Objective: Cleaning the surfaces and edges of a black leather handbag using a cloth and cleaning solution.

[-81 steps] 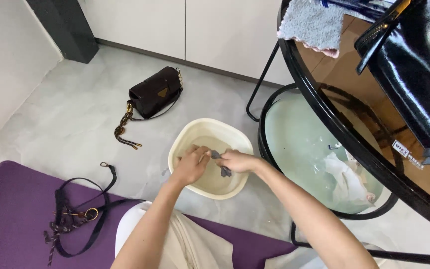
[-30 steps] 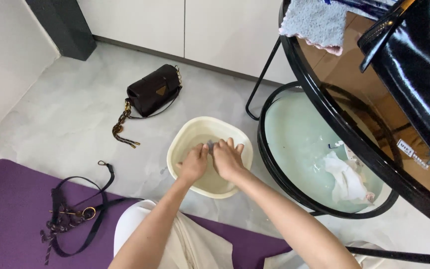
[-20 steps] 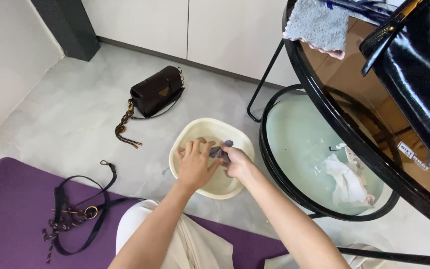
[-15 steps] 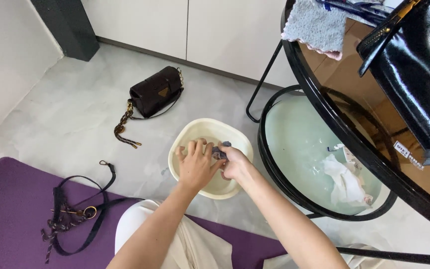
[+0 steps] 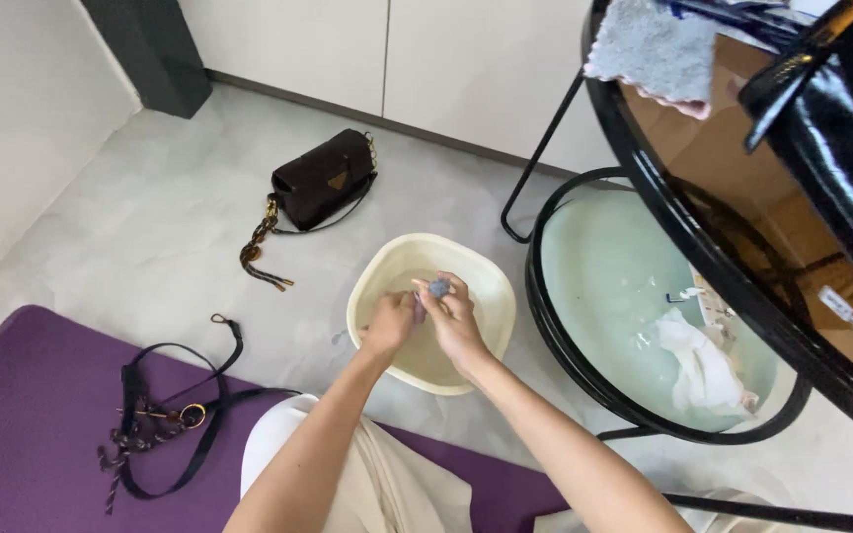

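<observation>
Pretty bright, even daylight on my feed, soft shadows only. The floor (image 5: 150, 227) looks washed out and pale. Strong glare on the glossy black bag (image 5: 841, 148) up right and reflections across the glass table (image 5: 713, 168). Wide-angle bending at the edges; the hands over the basin (image 5: 486, 326) are slightly soft.

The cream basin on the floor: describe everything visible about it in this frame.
The basin is a shallow, rounded-square tub in pale cream, plastic by its look, standing upright on the grey floor between the purple mat and the low round glass table. It seems to hold a little water. Above it the left hand and right hand squeeze a small grey-blue cloth. Whether the hands touch the basin cannot be told.
</observation>
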